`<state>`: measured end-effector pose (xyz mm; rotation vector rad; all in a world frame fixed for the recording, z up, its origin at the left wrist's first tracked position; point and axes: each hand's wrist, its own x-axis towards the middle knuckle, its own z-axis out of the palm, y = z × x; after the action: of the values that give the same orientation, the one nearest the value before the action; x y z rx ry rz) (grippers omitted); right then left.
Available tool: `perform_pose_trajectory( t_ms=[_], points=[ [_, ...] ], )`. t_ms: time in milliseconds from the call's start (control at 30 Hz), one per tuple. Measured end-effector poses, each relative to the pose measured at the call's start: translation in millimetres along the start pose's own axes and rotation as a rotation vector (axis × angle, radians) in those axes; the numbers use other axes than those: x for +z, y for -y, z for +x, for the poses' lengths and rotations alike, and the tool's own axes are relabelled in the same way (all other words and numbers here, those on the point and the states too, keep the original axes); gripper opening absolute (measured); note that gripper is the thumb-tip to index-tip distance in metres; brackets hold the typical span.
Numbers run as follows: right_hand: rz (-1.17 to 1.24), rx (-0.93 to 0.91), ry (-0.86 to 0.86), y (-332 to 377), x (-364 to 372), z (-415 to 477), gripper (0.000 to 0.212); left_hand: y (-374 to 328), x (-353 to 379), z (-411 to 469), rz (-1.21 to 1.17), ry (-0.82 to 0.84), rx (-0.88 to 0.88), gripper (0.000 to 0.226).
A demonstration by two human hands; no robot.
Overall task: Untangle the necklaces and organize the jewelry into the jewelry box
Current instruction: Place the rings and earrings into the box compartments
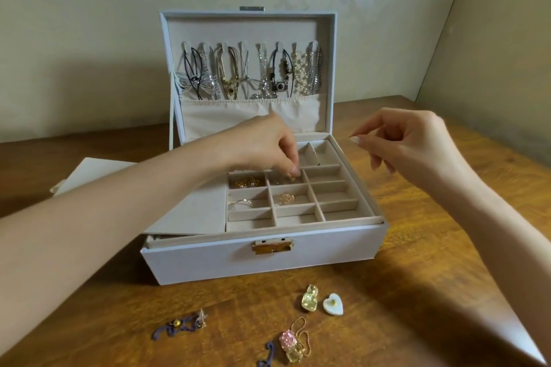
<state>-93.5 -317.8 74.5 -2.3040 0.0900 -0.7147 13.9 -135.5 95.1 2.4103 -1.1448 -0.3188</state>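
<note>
Currently left hand point(265, 146) reaches over the open jewelry box point(265, 256), fingertips point(293, 170) pinched together and dipped into the middle cell of the divider tray's back row; a small gold piece point(291, 178) sits right at the tips, can't tell if it's gripped or just touched. Cell just left of those fingertips holds gold-and-pearl earrings point(246, 183). Nearer the wrist side, one row toward the camera: a ring point(241, 202), and a rose-gold piece point(285, 198) directly below the fingertips. Right hand point(408, 146) hovers off the box's right edge above the wooden table point(432, 247), thumb and forefinger pinched; whether anything is between them is not visible. Necklaces point(250, 71) hang on hooks in the raised lid, beyond both hands. On the table closer to the camera than both hands: yellow crystal charm point(310, 297), white heart point(333, 303), pink and yellow charm on a ball chain point(293, 341), purple cord pieces point(179, 325)
</note>
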Motion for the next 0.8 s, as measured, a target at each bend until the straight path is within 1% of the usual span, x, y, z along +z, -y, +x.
perform_pose_trajectory(
  t_ms=[133,267,400,533,633,700,800],
  points=[
    [-0.009,-0.020,0.005,2,1,0,0.008,1,5,3,0.048,-0.021,-0.020,0.020],
    [-0.011,-0.035,0.010,4,0,-1,0.007,1,10,5,0.133,-0.064,-0.017,0.023],
    [-0.014,-0.046,0.014,5,1,-1,0.007,4,12,6,0.145,-0.114,-0.008,0.027],
    [-0.016,-0.054,0.012,7,-1,-3,0.005,5,4,2,0.042,-0.112,0.003,0.020],
    [-0.014,-0.049,-0.004,7,-5,-1,0.004,3,-13,-6,-0.013,-0.198,0.007,0.012],
    [-0.026,-0.051,-0.012,6,-8,-1,0.004,2,-24,-15,-0.044,-0.263,0.031,0.012],
    [-0.025,-0.045,-0.012,7,-9,-1,0.004,3,-28,-31,-0.055,-0.281,0.048,0.012]
  ],
)
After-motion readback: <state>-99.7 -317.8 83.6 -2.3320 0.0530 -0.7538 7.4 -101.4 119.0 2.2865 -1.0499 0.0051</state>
